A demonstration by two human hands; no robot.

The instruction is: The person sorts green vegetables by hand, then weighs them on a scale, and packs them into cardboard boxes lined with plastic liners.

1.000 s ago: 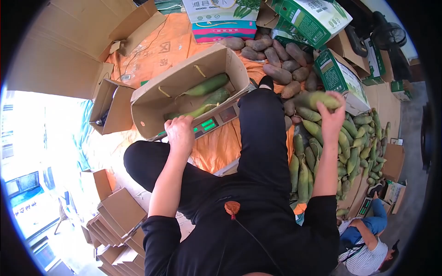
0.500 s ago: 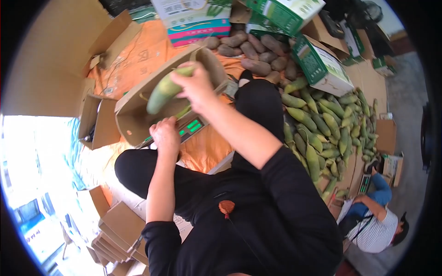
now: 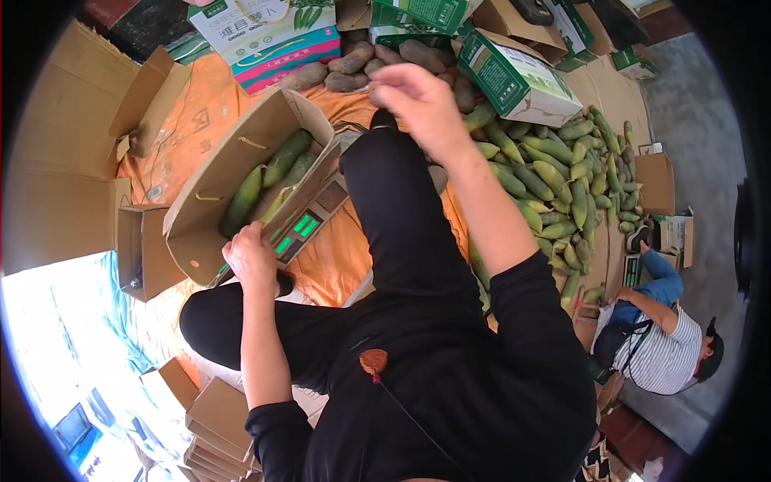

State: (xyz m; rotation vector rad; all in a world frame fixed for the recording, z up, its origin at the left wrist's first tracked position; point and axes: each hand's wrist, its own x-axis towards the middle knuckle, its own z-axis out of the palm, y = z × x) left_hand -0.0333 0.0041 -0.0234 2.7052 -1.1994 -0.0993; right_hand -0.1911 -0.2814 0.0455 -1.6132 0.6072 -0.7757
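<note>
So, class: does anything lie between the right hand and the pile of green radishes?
Nothing visible does. The right hand is raised, empty, above the black-clad knee; the pile lies open just beside it.

The person wears a black top with long sleeves pushed up above the elbows, leaving both forearms bare. The trousers are black too, and a black shoe point(image 3: 383, 119) shows at 12 o'clock. A small round brown clip point(image 3: 373, 363) sits on the chest, with a thin black cable running from it toward 5 o'clock. Both hands are bare, without gloves or rings.
</note>
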